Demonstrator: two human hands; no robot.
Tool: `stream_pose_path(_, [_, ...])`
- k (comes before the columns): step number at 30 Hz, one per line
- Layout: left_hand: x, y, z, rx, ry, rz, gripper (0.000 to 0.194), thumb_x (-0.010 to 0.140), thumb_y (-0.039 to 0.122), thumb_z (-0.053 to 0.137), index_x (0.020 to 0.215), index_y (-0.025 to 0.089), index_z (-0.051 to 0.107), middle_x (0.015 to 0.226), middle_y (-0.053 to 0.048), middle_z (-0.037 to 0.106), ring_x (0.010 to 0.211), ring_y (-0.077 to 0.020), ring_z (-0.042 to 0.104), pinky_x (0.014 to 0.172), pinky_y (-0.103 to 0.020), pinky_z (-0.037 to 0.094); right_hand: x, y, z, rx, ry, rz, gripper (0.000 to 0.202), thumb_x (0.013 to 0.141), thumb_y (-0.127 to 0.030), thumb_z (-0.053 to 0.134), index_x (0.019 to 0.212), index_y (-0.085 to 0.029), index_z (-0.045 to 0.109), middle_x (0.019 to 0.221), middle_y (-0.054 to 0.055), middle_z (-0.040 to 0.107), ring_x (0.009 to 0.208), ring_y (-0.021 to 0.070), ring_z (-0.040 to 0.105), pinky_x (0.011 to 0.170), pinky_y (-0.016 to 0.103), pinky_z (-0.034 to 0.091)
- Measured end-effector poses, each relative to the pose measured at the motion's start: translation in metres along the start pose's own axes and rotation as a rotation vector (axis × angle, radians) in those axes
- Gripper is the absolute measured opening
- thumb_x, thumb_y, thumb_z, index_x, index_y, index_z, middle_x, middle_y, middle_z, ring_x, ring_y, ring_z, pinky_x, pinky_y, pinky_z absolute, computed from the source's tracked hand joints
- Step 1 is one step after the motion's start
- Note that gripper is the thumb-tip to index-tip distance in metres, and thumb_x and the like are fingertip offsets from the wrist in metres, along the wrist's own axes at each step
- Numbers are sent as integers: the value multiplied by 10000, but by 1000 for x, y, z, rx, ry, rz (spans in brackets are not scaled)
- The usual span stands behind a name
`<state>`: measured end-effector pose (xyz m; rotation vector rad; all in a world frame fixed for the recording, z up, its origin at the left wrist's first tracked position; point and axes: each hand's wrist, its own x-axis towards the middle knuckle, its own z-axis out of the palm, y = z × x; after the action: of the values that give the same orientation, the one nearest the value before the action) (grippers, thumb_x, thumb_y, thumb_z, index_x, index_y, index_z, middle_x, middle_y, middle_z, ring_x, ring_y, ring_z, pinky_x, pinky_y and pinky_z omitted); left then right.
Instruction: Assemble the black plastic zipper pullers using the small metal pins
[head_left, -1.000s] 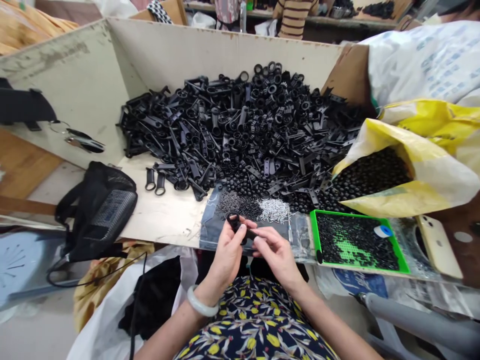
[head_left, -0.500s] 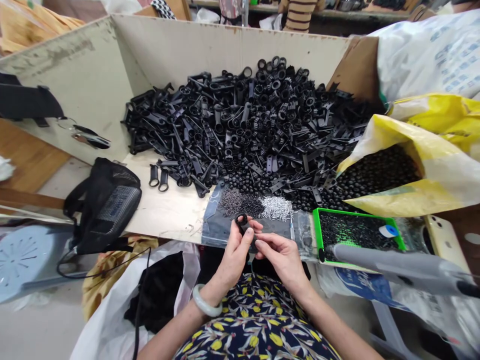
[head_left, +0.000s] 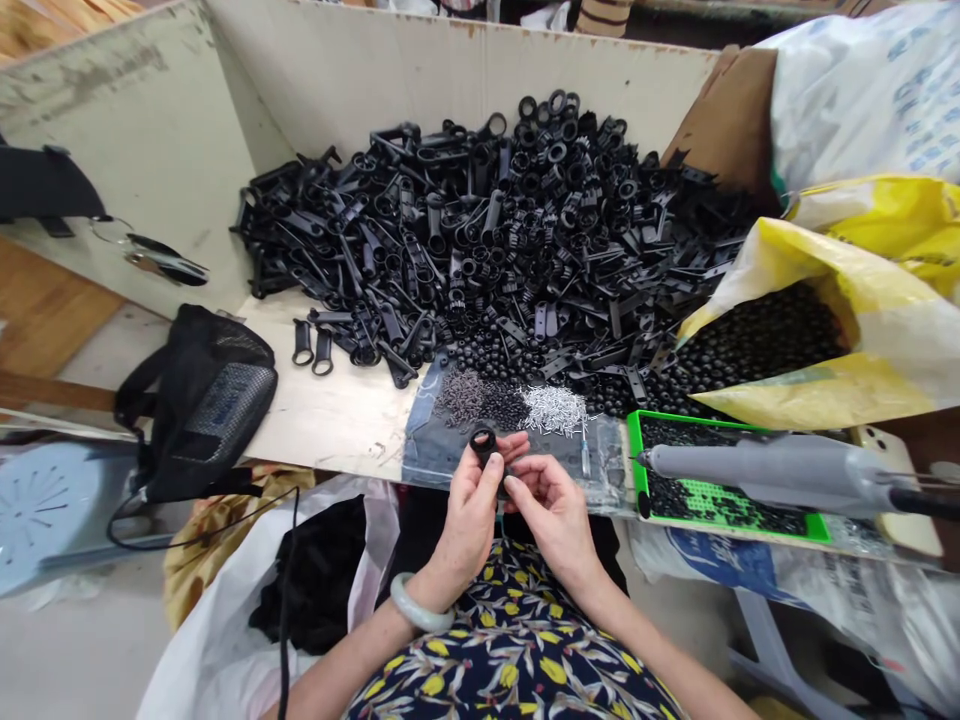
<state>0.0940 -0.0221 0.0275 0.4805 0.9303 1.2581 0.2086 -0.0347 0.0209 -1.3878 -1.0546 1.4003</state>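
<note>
Close to my body, my left hand [head_left: 472, 500] is closed around a black plastic part with a ring-shaped end [head_left: 482, 438]; the ring sticks up above my thumb. My right hand [head_left: 551, 510] meets it from the right, thumb and fingers pinched at the lower end of the same part. Whether a smaller piece sits between my right fingertips is hidden. Just beyond my hands, small brown-grey pieces [head_left: 461, 399], black pieces [head_left: 504, 404] and silver pins [head_left: 555, 410] lie in little heaps on a dark mat [head_left: 450, 458].
A large heap of black plastic parts [head_left: 450, 230] fills the walled bench. At right are a yellow-white bag [head_left: 787, 385] of black balls, a green tray [head_left: 636, 470] of small black pieces, and a grey power screwdriver [head_left: 765, 468] across it. A black mesh bag [head_left: 202, 400] lies left.
The grey screwdriver has swung up and lies higher across the green tray. My hands stay together on the black part, with small finger shifts. The view has tilted slightly.
</note>
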Motion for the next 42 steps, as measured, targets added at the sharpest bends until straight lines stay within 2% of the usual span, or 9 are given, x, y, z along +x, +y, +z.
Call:
stream_pose_path(5, [-4,2,1,-23,11,-63,354,914,429,736,1200,221,707,1388,-113,680,1378,-296,561,1160,-459,437,3,1,-2,-206,-39,-88,251,940,-431,694,1097,-238,657,1098,58,709,832,171,670,726,280,553])
stream_pose_path(8, [-6,6,-2,-23,8,-94,401,886,418,768,1246,250,712,1409,-77,657,1433,-262,495,1199,-401,386,4,-1,-3,-207,-111,-93,235,963,-435,668,1101,-245,676,1102,49,713,878,176,678,757,278,543])
stream_pose_path(11, [-6,14,-9,38,14,-103,466,859,387,797,1299,271,697,1270,-50,703,1322,-229,570,1156,-357,415,3,-3,-3,-244,-129,-169,206,987,-425,631,974,-231,698,1032,46,681,877,172,652,732,268,519])
stream_pose_path(18, [-7,35,-33,183,4,-125,363,768,303,876,1097,190,770,928,-44,758,861,-162,674,819,-250,535,-5,-12,-3,-322,-151,-222,143,976,-358,650,934,-228,691,897,19,605,740,146,571,660,279,466])
stream_pose_path(23, [-9,36,-41,315,-39,-27,281,805,316,848,1036,179,763,923,-58,773,827,-186,700,781,-270,565,-11,-14,2,-309,-171,-223,133,978,-352,641,937,-229,670,915,23,597,768,152,583,681,278,485])
stream_pose_path(27, [-12,32,-39,329,22,25,288,811,337,841,1038,181,759,920,-56,783,825,-185,714,796,-266,565,-13,-9,4,-290,-157,-192,141,972,-364,639,940,-227,655,947,25,608,786,150,592,707,274,498])
stream_pose_path(30, [-14,30,-38,311,72,43,315,789,353,858,1030,176,758,926,-60,787,856,-194,721,827,-273,563,-12,-7,3,-252,-180,-86,196,959,-387,655,1085,-238,636,1033,36,663,834,162,637,709,268,521])
stream_pose_path(35, [-17,29,-38,293,40,-2,304,816,354,840,1042,175,744,1002,-73,780,909,-191,708,852,-272,551,-11,-9,2,-266,-369,-66,296,1051,-451,495,980,-233,682,782,-2,688,699,155,661,686,270,515])
stream_pose_path(42, [-9,18,-27,102,101,24,317,785,336,866,1014,191,703,952,-45,774,894,-178,722,850,-270,558,-10,-2,15,-301,-250,-78,404,1053,-512,476,860,-219,677,656,-12,628,491,113,572,537,241,457])
